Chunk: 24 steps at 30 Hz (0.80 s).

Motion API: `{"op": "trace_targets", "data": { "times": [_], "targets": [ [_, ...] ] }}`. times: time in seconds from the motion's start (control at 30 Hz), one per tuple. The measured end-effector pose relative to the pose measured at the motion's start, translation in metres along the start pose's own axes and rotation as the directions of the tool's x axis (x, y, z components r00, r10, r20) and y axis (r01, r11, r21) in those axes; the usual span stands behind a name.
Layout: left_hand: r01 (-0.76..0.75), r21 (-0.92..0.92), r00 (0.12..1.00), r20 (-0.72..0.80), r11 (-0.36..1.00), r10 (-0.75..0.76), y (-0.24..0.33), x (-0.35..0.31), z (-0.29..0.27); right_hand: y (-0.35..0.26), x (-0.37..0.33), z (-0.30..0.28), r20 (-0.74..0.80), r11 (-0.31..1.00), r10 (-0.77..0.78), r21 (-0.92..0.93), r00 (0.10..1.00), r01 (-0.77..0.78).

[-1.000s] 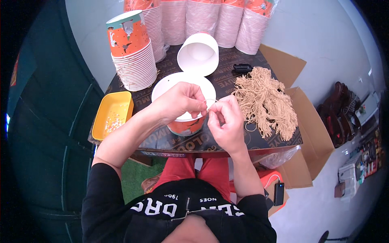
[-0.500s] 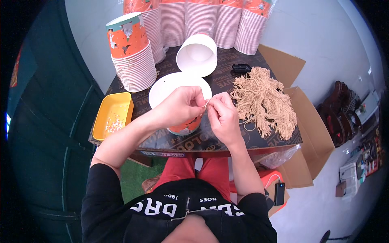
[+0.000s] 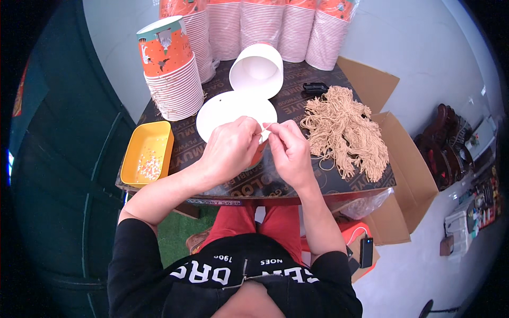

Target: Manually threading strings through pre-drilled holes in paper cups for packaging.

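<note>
My left hand [image 3: 233, 144] and my right hand [image 3: 290, 151] meet over the middle of the table, fingertips pinched on a thin pale string [image 3: 265, 127]. Just below them stands an orange paper bucket [image 3: 258, 155] with a white inside; a small dark hole shows near its far left edge, and my hands hide much of its side. Behind it another paper bucket [image 3: 257, 71] lies tipped, its white inside facing me. To the right of my right hand is a heap of tan strings [image 3: 347, 135].
At the left sits a yellow tray [image 3: 147, 130] with small pale bits inside. Behind it rises a tall bucket stack [image 3: 172, 90]; wrapped stacks [image 3: 260, 26] line the back. A black object [image 3: 315, 88] lies by the strings. An open cardboard box [image 3: 408, 180] stands right of the table [image 3: 212, 185].
My left hand has turned, its back now more upward, and shifted slightly toward the right. Both hands still pinch the string, with the fingertips slightly higher over the bucket.
</note>
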<state>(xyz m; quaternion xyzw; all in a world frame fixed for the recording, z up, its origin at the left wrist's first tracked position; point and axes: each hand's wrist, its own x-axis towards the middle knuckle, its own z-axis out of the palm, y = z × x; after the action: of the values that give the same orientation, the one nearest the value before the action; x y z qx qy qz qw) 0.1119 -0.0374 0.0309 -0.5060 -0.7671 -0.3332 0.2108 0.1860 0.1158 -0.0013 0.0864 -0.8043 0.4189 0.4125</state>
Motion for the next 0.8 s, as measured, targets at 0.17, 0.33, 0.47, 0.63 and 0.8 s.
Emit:
{"op": "trace_targets", "data": {
  "times": [0.17, 0.33, 0.47, 0.63, 0.8],
  "targets": [
    [-0.030, 0.001, 0.999, -0.029, 1.000, 0.031, -0.003, -0.002, 0.002, -0.004, 0.004, -0.003, 0.095, 0.994, 0.075, 0.077, 0.993, -0.083],
    [-0.074, -0.035, 0.995, -0.066, 0.997, 0.072, -0.003, -0.001, 0.002, 0.006, 0.003, -0.004, 0.245, 0.925, 0.205, 0.268, 0.948, -0.269],
    [-0.027, -0.065, 0.999, -0.027, 0.997, 0.026, -0.003, -0.001, -0.002, 0.004, 0.001, -0.004, 0.292, 0.850, 0.288, 0.361, 0.912, -0.384],
    [0.045, -0.117, 0.999, 0.020, 0.992, -0.043, -0.003, 0.000, -0.002, 0.008, -0.005, 0.004, 0.222, 0.823, 0.293, 0.437, 0.930, -0.364],
    [0.085, -0.177, 0.995, 0.058, 0.981, -0.075, -0.005, 0.001, -0.004, -0.001, -0.008, 0.008, 0.120, 0.933, 0.232, 0.254, 0.965, -0.255]
  ]
}}
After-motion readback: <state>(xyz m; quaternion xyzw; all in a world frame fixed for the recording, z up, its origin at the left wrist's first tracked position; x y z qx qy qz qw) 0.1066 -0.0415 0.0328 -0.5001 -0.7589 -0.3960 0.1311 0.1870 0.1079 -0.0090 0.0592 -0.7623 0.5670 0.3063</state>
